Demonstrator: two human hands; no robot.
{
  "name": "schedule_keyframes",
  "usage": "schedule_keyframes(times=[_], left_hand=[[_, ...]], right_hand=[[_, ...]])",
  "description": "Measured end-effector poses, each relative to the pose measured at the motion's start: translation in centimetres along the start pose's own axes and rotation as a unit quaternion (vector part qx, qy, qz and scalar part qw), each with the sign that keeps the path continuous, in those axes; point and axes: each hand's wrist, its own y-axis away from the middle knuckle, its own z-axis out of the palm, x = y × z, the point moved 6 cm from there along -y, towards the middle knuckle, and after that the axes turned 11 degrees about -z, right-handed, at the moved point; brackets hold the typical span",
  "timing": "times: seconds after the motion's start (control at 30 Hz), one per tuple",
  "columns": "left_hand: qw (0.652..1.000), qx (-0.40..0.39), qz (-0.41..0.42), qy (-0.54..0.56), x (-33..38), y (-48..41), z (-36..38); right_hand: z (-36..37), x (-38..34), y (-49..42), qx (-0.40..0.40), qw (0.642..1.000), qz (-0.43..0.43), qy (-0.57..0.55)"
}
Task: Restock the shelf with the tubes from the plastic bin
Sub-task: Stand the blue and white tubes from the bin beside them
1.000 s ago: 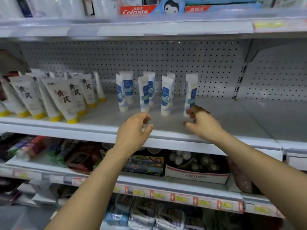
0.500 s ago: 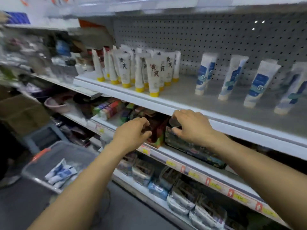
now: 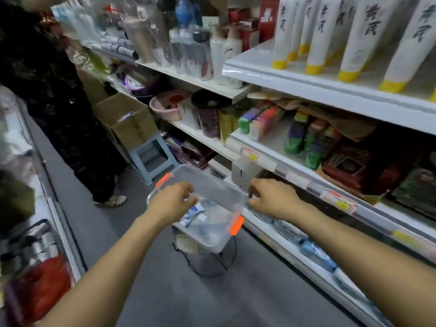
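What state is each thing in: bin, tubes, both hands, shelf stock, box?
plastic bin: lidless, sitting on a wire stand.
tubes: a few lying flat in the bin's bottom.
left hand: over the bin, fingers curled; grip unclear.
right hand: at the bin's right rim, fingers curled; contact unclear.
yellow-capped tubes: standing cap-down on the upper shelf.
cardboard box: flaps open, on a stool.

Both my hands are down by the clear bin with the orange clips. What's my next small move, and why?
Probably dip the left hand into the plastic bin and pinch the blue-and-white tube lying at its bottom. That hand looks empty and hovers right over the tube, while the right hand is at the bin's rim, placed to steady it.
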Motion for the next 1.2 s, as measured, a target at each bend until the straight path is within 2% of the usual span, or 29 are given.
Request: schedule_keyframes(times=[0.27,0.43,0.53,0.7,0.87,0.97,1.1,1.2], left_hand=[[0.984,-0.084,-0.106,0.115,-10.1,-9.3,5.0],[0.967,-0.112,-0.164,0.159,-14.4,-13.9,8.6],[0.961,-0.125,-0.189,0.156,-16.5,-18.7,11.0],[0.951,-0.17,-0.231,0.116,-18.3,-27.9,17.7],[0.928,-0.201,-0.293,0.113,-20.6,-33.1,24.9],[0.921,-0.204,-0.31,0.121,-21.8,-35.3,27.9],[0.93,-0.208,-0.297,0.065,-21.8,-36.7,30.8],[0.926,-0.197,-0.321,0.029,-21.5,-36.7,32.1]], right_hand=[[10.5,-2.7,-11.5,-0.117,0.982,0.034,-0.144],[17.8,-3.2,-19.2,-0.168,0.938,0.095,-0.288],[22.6,-3.2,-23.6,-0.209,0.912,0.133,-0.326],[32.3,-1.4,-29.1,-0.263,0.854,0.242,-0.378],[40.1,-0.7,-30.8,-0.273,0.766,0.366,-0.452],[43.5,-0.7,-31.9,-0.269,0.72,0.414,-0.487],[47.0,-1.6,-33.1,-0.261,0.639,0.477,-0.544],[48.6,-2.0,-33.3,-0.235,0.605,0.517,-0.558]])
